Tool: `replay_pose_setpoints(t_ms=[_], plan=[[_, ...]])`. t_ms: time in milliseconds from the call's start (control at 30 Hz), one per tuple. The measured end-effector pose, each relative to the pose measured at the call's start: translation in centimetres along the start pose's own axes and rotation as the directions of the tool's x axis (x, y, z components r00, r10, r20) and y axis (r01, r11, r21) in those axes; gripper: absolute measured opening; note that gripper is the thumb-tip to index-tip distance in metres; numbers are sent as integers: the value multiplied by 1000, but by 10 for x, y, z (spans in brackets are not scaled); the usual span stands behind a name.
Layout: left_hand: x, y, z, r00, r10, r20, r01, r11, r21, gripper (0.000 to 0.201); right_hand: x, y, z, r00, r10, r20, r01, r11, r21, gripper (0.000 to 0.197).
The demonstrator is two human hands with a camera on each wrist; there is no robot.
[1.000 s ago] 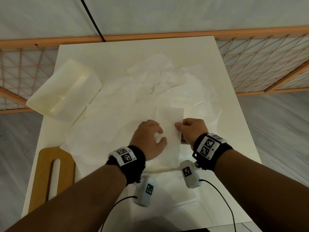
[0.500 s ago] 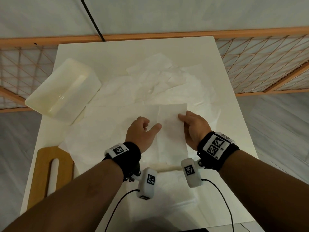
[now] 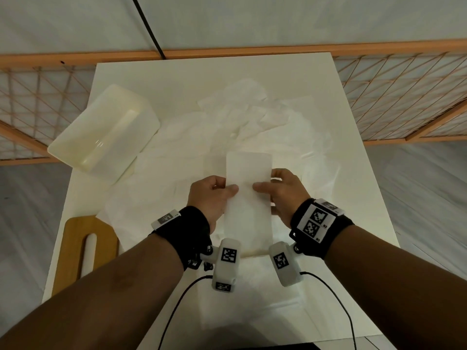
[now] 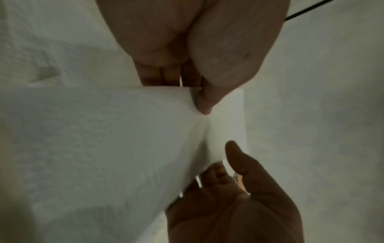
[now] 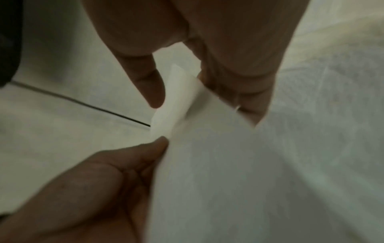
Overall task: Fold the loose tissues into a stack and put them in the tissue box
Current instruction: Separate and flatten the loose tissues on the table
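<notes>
Now mid-fold: a folded tissue (image 3: 249, 198), a long narrow strip, raised off the bench (image 3: 177, 77) between both hands. Left hand (image 3: 211, 198) pinching the strip's left edge, thumb on top and fingers curled beneath. Right hand (image 3: 279, 193) pinching the right edge the same way, thumb lying across the upper face. Seen clearly from the wrist views too: thumb tips pressed onto paper, fingers behind it, the sheet bowing slightly between the 2 grips.

Below and beyond, more loose tissues (image 3: 252, 117) spread flat and rumpled over the bench, unfolded. Tissue box (image 3: 106, 130) open and apparently empty at the far left corner, well apart from the strip. Wooden lid (image 3: 86, 248) with a slot lying at the near left edge.

Handling, as a judgement: very light, limp, thin paper, likely to tear under any sharp tug and to sag or unfold when gripped at 1 point only. Best held at opposite long edges near the middle, as here, or at corners with a gentle pinch, keeping it just taut. Creases probably weak, so pressing flat against the bench advisable before stacking. Draughts or quick moves liable to flip the layers open.
</notes>
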State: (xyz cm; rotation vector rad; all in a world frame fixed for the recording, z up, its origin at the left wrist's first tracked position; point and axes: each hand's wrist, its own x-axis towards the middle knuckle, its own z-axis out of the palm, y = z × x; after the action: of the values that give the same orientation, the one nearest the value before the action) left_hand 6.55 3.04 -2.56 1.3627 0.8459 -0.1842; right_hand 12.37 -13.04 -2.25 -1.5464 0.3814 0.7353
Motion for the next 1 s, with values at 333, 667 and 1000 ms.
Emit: replay_pose_setpoints(t_ms=[333,667,1000], plan=[[-11,18,3,927,21,376,133,916,-378,55,-3,2,-16,936,-55,348,26,996,85,49],[13,2,-33,958,-177,226,187,982,-23,36,-6,11,-25,927,130,351,104,811,-575,16],[-4,-16,-65,888,-371,272,40,651,758,20,-19,29,-40,898,300,322,96,580,-809,14]])
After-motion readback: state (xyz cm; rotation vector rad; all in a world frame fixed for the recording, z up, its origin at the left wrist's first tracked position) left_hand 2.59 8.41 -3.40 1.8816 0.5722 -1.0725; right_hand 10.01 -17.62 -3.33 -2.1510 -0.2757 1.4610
